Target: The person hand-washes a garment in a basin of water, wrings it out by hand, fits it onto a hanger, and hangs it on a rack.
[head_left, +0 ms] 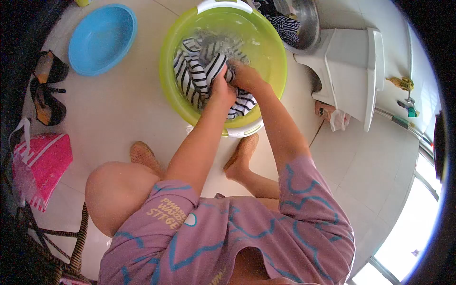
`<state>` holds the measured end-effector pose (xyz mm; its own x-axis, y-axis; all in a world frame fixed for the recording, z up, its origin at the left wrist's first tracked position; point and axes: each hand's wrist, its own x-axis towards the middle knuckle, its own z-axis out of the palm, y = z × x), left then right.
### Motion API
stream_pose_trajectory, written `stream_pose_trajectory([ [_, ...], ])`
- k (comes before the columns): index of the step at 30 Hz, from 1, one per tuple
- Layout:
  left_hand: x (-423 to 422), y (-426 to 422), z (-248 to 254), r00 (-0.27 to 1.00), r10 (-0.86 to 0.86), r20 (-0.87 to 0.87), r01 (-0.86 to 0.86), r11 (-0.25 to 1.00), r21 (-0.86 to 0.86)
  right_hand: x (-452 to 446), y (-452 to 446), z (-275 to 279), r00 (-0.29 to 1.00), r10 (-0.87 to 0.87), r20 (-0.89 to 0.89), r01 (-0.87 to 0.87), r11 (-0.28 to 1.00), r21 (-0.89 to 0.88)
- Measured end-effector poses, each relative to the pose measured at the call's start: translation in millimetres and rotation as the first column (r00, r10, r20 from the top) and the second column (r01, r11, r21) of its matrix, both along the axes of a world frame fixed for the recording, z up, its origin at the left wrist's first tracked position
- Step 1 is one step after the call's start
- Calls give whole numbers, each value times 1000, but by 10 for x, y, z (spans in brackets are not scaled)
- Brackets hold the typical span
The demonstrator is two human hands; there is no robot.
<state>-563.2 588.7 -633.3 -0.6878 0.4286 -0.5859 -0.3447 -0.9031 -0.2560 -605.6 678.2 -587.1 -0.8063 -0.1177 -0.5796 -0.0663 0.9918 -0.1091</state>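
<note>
A black-and-white striped garment (190, 78) lies bunched and wet in the water of a lime-green tub (168, 90) with white handles. My left hand (222, 90) is closed on a fold of it near the middle of the tub. Close beside it, my right hand (246, 77) grips the same cloth, its fingers partly hidden by the water and fabric. The two hands are nearly touching. Ripples and splashes show around the far part of the garment. Whether it is a shirt or another piece of clothing cannot be made out.
A blue basin (102, 40) stands at the far left, with black sandals (50, 97) and a pink bag (50, 159) nearer. Behind the tub to the right, a metal basin (308, 23) holds dark and striped clothes, beside a white plastic stool (351, 71). My feet flank the tub's near side.
</note>
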Motion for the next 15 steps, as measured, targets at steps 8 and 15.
stream_pose_trajectory([
  [8, -111, -368, 652, 951, -136, -277, 175, 977, 119, 1022, -583, 1156, 822, -88, -563, 9, 990, -141],
  [15, -114, -247, 320, 956, -277, -98, 288, 951, 113, 1073, -1099, 1038, 775, -53, -629, 112, 992, 54],
])
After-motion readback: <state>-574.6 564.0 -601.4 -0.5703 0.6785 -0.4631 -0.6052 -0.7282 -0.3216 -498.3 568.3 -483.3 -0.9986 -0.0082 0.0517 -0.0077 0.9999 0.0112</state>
